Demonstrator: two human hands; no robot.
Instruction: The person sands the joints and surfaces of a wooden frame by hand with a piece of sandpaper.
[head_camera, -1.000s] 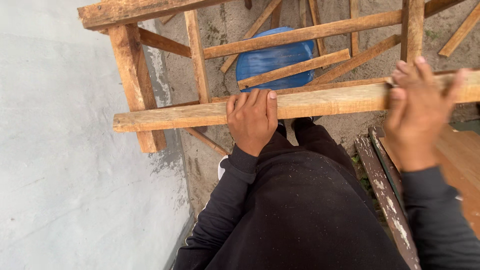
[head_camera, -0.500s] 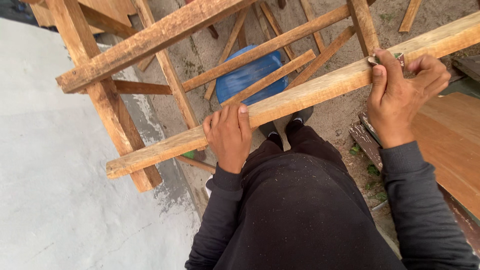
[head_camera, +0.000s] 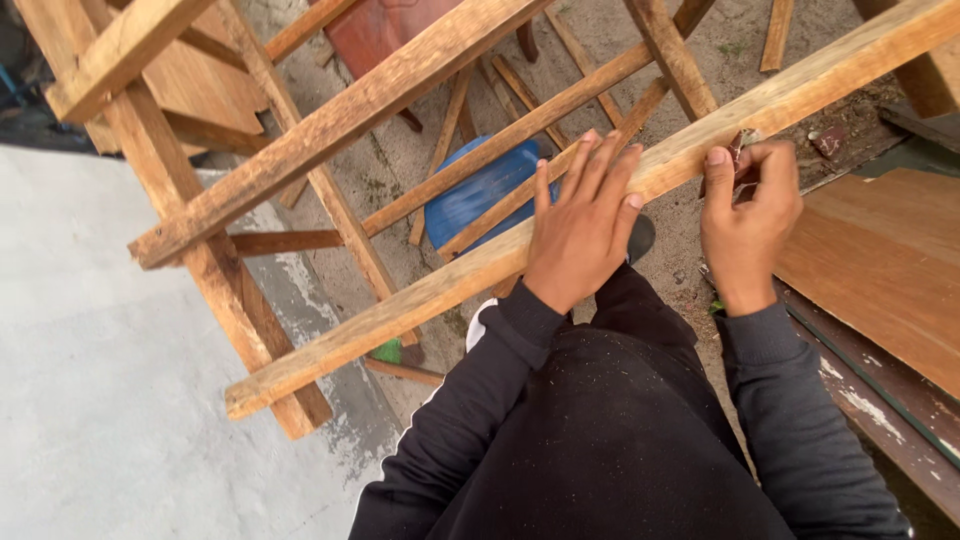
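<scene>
**Both hands on the near timber rail**

While I look straight down from the head camera, I see my left hand (head_camera: 582, 225) lying flat on the long wooden rail (head_camera: 420, 290), fingers straight and spread, its grip wide and closed on nothing. The rail runs slantwise from lower left to upper right, right across my view and above my dark-clothed legs. My right hand (head_camera: 745, 215) sits just beside the left, further up the same rail, its grip narrow: thumb and fingers pinch a small object (head_camera: 742, 145) against the rail's edge, too small for me to tell what it is. A second rail (head_camera: 340, 110) runs parallel above, well apart from my hands, and a thick upright post (head_camera: 215, 280) joins the frame at the left. Below the frame, on sandy ground, lies a blue drum (head_camera: 480, 195). A brown plywood sheet (head_camera: 880, 270) lies to the right, and a pale concrete slab (head_camera: 100, 380) fills the left.
</scene>
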